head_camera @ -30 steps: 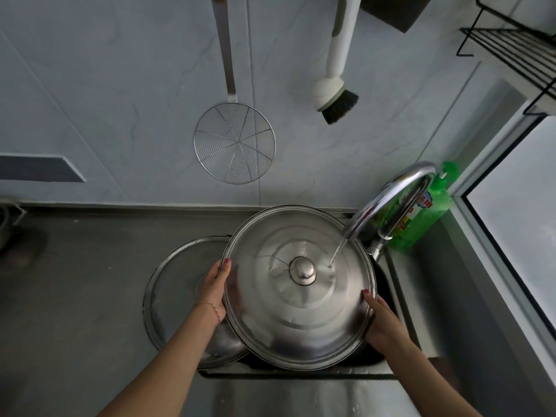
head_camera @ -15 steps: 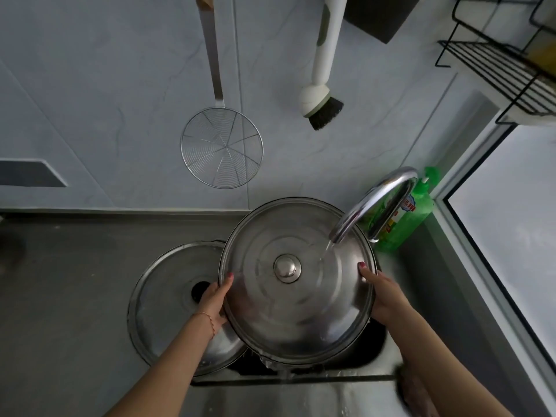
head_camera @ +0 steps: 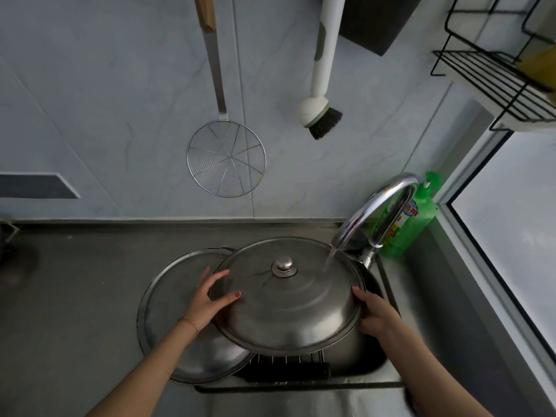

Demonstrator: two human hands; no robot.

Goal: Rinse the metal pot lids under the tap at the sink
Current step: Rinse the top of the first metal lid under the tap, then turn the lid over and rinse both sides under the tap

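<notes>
Both hands, left hand (head_camera: 210,296) and right hand (head_camera: 374,314), grip the wet domed lid (head_camera: 288,299) by its rim under the tap (head_camera: 376,206); it could slip onto the second lid (head_camera: 168,311) at left.

second lid (head_camera: 168,308) partly hidden under held lid (head_camera: 288,299), skimmer handle (head_camera: 207,31) cut off at top edge

One head-worn wide-angle view looks forward and steeply down from above the sink (head_camera: 370,361) (straight lines bow near the edges), close over the counter (head_camera: 75,296), facing the tiled wall (head_camera: 120,100), with a window (head_camera: 511,236) at right.
</notes>
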